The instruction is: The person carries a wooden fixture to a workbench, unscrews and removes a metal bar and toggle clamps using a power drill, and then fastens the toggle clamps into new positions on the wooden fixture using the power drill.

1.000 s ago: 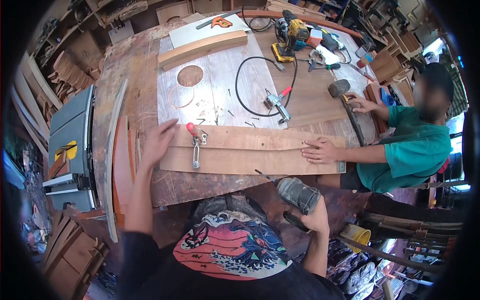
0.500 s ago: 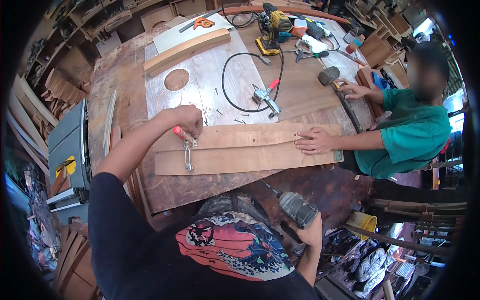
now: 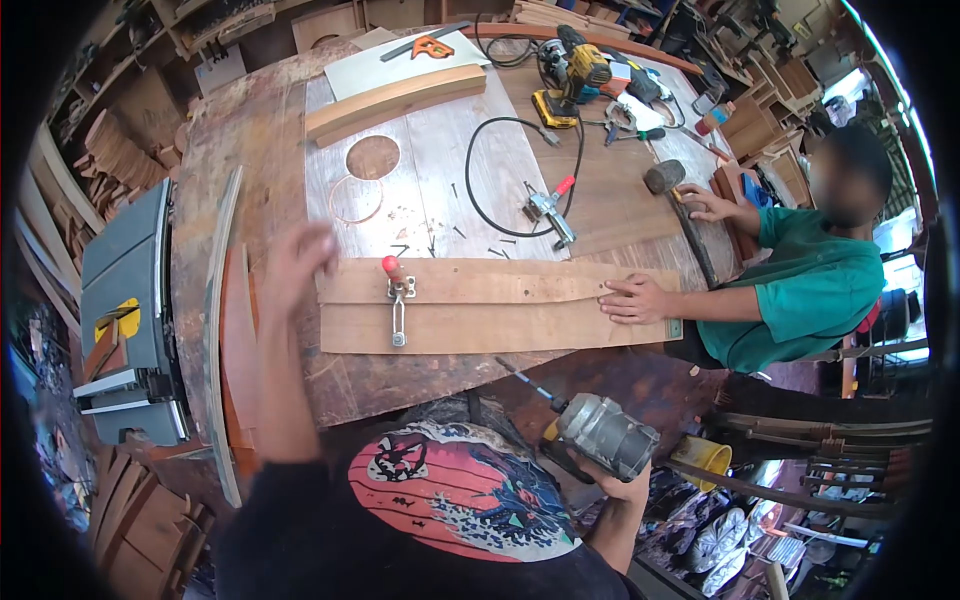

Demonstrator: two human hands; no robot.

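From the head view, my right hand (image 3: 622, 482) is wrapped round the drill (image 3: 608, 435) at 5 o'clock. Left hand (image 3: 298, 262)'s too blurry to tell how open, at the clamp (image 3: 398, 308)'s 10 o'clock. Clamp's on the wooden board (image 3: 490, 318), mid-frame.

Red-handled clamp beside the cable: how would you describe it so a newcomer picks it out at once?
On the big worktable, find the loop of black cable. The clamp lies at the loop's lower right, its red handle angled up and right. Unlike its red-handled twin, it is off the long board.
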